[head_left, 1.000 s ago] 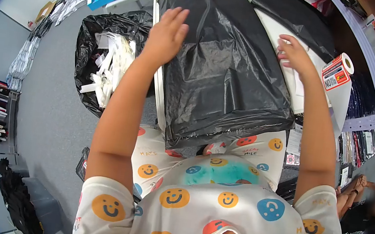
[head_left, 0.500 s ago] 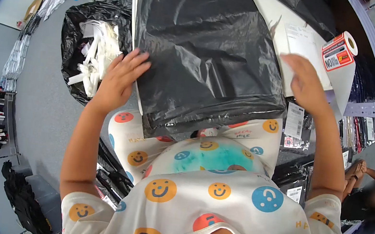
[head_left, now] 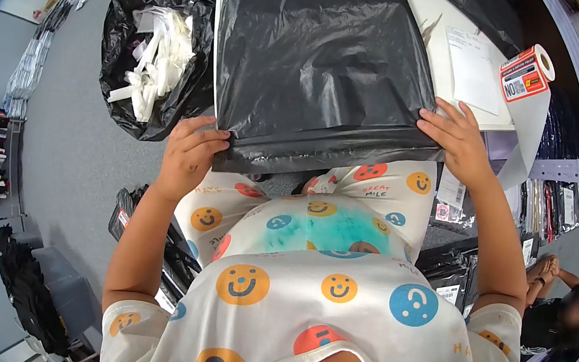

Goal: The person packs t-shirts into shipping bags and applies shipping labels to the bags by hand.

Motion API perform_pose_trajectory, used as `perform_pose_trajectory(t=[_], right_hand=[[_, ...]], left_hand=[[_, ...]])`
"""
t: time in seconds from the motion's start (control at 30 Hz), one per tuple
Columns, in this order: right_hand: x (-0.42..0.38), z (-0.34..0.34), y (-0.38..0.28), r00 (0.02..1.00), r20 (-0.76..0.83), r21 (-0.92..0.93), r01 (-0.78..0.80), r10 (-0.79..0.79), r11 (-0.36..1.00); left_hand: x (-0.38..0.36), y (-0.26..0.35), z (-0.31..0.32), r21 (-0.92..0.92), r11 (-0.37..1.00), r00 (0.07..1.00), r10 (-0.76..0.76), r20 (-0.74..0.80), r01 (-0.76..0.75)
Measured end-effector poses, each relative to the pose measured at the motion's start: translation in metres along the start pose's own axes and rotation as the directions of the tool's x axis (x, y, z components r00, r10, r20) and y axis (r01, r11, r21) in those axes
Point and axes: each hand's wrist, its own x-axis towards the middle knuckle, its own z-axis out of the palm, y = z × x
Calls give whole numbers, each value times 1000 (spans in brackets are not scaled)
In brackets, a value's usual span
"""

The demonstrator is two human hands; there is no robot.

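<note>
A large black plastic bag (head_left: 323,59) lies over the white table (head_left: 420,6), and its near edge hangs over the front above my lap. The fingers of my left hand (head_left: 188,155) are closed on the near left corner of this bag. At the opposite corner my right hand (head_left: 460,143) grips the edge, fingertips on top and the thumb hidden. Between the two hands the near strip of plastic is drawn fairly straight. What the bag contains is hidden.
A roll of red and white labels (head_left: 526,78) and a paper sheet (head_left: 474,70) lie at the right. Left of the table stands a black-lined bin (head_left: 118,50) holding white strips. Wrapped packages (head_left: 452,194) are at the lower right; another person (head_left: 565,316) sits beyond.
Both hands have moved to the near corners and closed on the plastic. My right hand came down onto the bag's edge. The near edge, crumpled before, is now straighter and farther from me.
</note>
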Motion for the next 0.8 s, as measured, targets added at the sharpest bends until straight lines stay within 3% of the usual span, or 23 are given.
perform_pose_trajectory(t=[0.3, 0.57, 0.8], right_hand=[[-10, 9, 3, 986, -105, 189, -111, 132, 976], [-7, 11, 6, 974, -170, 275, -96, 147, 957], [-7, 10, 1, 959, -147, 345, -181, 243, 921]], left_hand=[[-11, 9, 15, -63, 995, 985, -90, -149, 81], [-7, 6, 16, -100, 984, 977, -159, -143, 146], [-1, 17, 13, -142, 963, 962, -246, -122, 228]])
